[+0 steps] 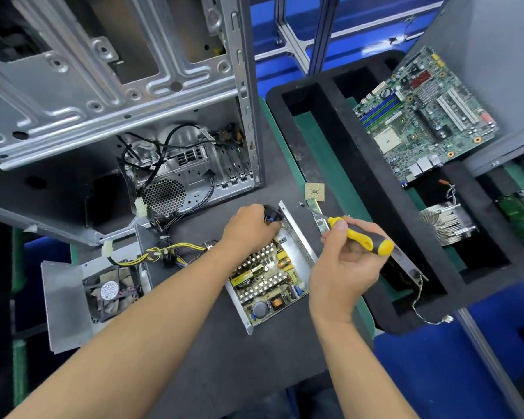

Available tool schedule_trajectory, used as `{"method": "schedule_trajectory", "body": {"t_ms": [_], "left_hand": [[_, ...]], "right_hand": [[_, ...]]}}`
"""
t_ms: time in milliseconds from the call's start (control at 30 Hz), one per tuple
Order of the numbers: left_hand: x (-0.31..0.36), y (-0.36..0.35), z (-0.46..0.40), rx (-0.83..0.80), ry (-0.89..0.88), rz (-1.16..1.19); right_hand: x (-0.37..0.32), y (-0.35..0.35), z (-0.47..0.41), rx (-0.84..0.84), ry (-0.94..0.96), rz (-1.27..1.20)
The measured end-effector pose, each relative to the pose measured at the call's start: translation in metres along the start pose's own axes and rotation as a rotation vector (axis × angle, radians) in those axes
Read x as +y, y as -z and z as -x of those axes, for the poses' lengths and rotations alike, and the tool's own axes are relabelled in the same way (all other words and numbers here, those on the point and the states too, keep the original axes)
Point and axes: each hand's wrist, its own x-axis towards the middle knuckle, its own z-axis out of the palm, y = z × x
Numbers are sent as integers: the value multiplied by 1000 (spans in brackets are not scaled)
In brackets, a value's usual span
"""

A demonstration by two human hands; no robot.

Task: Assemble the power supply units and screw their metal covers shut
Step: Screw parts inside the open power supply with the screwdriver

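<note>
Showing an open power supply (270, 285) on the dark tabletop (224, 358), near the front edge and between the two forearms. Its tray is uncovered: the circuit board (265, 278), with heat sinks, coils and capacitors, sits inside, so the board appears seated but the unit is not yet closed. The long axis of the tray runs from lower left to upper right, with the open side facing up; the far end wall stands at the upper right, and the yellow-and-black cable bundle (164, 252) leaves from the left side.

The left hand (251, 228) is curled around a dark part at the far end of the tray, apparently a socket or switch with short leads; what it is exactly cannot be told. The right hand (345, 261) grasps a yellow-and-black screwdriver (357, 234), shaft pointing up and left toward that same end, tip clear of the metal.

A second housing (73, 300) with a fan (109, 290) lies to the left, tethered by the cables; it is probably the cover. Judged from this, fitting the end part, closing the cover and driving the screws all remain.

Behind stands an empty computer case (118, 101); to the right, a black foam tray (360, 192) holds a motherboard (421, 116) and a heat sink (445, 222).
</note>
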Motion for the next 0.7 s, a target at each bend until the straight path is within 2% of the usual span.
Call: {"method": "schedule_trajectory", "body": {"t_ms": [300,533,700], "left_hand": [[-4,-11,12,108,217,240],[-7,-10,9,120,258,407],[-7,-11,10,110,277,433]], "right_hand": [[1,-5,-33,-30,-46,-23],[-12,18,-22,-106,-37,-9],[-15,20,-20,-151,-58,-6]]}}
